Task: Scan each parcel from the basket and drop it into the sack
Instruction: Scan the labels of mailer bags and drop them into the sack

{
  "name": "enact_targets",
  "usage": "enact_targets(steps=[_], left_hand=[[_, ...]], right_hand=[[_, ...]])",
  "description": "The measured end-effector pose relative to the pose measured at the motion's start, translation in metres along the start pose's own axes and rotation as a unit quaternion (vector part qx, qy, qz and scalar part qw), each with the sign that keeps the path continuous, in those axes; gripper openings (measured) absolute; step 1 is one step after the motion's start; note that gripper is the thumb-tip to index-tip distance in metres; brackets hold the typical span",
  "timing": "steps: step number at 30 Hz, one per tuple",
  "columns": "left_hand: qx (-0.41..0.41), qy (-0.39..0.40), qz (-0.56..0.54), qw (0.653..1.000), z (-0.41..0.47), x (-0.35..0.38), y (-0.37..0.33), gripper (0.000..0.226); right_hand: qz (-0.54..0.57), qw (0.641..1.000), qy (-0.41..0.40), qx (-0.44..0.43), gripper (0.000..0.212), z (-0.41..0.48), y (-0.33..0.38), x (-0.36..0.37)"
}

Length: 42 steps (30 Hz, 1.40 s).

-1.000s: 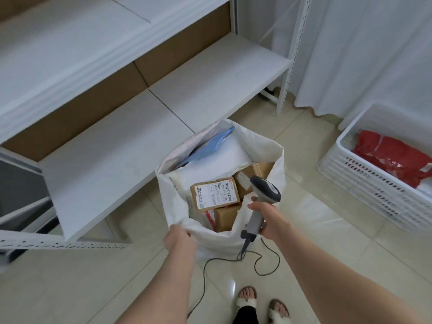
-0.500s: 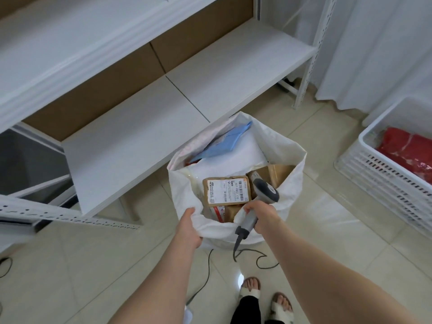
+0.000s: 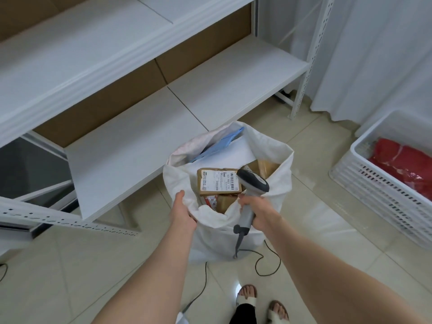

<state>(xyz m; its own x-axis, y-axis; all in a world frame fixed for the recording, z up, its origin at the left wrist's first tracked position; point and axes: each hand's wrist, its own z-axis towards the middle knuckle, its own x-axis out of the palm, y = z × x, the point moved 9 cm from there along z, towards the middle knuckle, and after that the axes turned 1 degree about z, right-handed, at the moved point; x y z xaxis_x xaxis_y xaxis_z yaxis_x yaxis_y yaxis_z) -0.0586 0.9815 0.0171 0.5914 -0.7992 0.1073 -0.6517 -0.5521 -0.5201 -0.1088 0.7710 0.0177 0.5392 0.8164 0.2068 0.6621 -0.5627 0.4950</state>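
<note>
A white sack [image 3: 284, 181] stands open on the tiled floor below me. My left hand [image 3: 181, 212] grips its near rim. My right hand [image 3: 257, 212] holds a grey barcode scanner [image 3: 253, 183] by the handle at the near rim of the sack; its head hangs over the sack's mouth. Inside lie a brown box with a white label [image 3: 218, 182], more cardboard boxes, a white parcel and a blue envelope [image 3: 219, 143]. A white slatted basket [image 3: 378, 181] at the right holds a red parcel [image 3: 406, 162].
White metal shelving [image 3: 140, 127] stands behind and left of the sack, its low shelf overhanging the floor. A white curtain [image 3: 374, 54] hangs at the back right. The scanner's cable [image 3: 264, 265] loops on the tiles by my sandalled feet [image 3: 247, 298].
My left hand has shifted its grip along the sack's near rim. My right hand with the scanner has come down onto the rim. The camera has swung left, putting the basket nearer the right edge.
</note>
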Motion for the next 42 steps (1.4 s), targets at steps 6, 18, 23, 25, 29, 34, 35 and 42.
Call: enact_targets(steps=[6, 18, 23, 25, 29, 34, 35, 42], left_hand=[[0.015, -0.092, 0.194, 0.977, 0.009, -0.036, 0.017, 0.045], [0.051, -0.135, 0.518, 0.843, 0.090, -0.055, -0.004, 0.058], [0.076, -0.146, 0.545, 0.822, 0.031, 0.007, -0.033, 0.078], [0.122, -0.123, 0.616, 0.769, 0.020, 0.045, -0.054, 0.086], [0.255, -0.093, 0.693, 0.668, 0.039, 0.110, -0.084, 0.062], [0.264, -0.082, 0.729, 0.627, 0.096, 0.162, -0.112, 0.052], [0.247, -0.083, 0.726, 0.637, 0.111, 0.164, -0.116, 0.052], [0.156, 0.059, 0.698, 0.697, 0.187, 0.206, -0.101, 0.047]], right_hand=[[0.054, 0.998, 0.037, -0.007, 0.024, -0.016, 0.005, 0.000], [-0.024, 0.996, -0.076, -0.048, 0.018, -0.017, 0.055, -0.044], [-0.069, 0.988, -0.113, -0.084, 0.018, 0.006, 0.096, -0.051], [-0.090, 0.988, -0.102, -0.071, 0.027, 0.022, 0.096, -0.046], [-0.102, 0.991, -0.081, -0.036, 0.029, 0.058, 0.088, -0.025], [-0.038, 0.998, -0.042, -0.011, 0.036, 0.108, 0.095, 0.024], [-0.038, 0.998, -0.037, -0.015, 0.030, 0.118, 0.099, 0.034], [-0.087, 0.995, -0.052, 0.010, 0.013, 0.178, 0.083, 0.063]])
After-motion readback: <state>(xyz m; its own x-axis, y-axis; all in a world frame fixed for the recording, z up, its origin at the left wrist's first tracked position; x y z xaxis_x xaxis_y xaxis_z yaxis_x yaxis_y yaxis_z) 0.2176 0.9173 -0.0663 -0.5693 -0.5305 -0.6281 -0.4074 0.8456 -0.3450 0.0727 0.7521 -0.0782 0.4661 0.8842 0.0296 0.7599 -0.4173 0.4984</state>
